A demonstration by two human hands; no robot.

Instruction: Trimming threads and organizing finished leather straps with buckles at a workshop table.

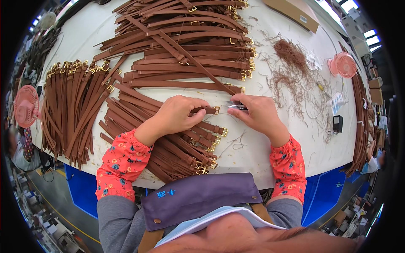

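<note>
The held brown belt (209, 111) runs crosswise, buckle (217, 110) toward the right hand (259, 113)

Room over tabletop (318, 154) at near right, belt piles (71, 109) blocking left and ahead

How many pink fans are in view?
2: one pink fan at the left side of the white table, another pink fan at its right. The cluttered background may hide others.
</note>
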